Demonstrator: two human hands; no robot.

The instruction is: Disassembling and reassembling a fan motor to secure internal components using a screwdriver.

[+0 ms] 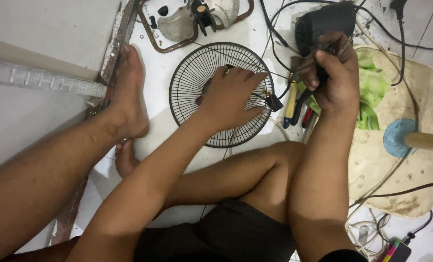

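Wide white tiled floor [255,34] under everything, a stained cream fan base [420,165] at three o'clock. Centre, the round black wire fan grille [192,82] lies flat; the left hand [228,97] rests on it, fingers [255,77] spread apart. At one o'clock the right hand [335,73] is clamped on a thin dark tool [323,75], below the black motor housing [323,22]. Coloured-handled pliers [296,104] lie between the hands.

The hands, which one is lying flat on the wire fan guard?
The left hand, spread flat on the fan guard; the right hand grips a dark tool beside it.
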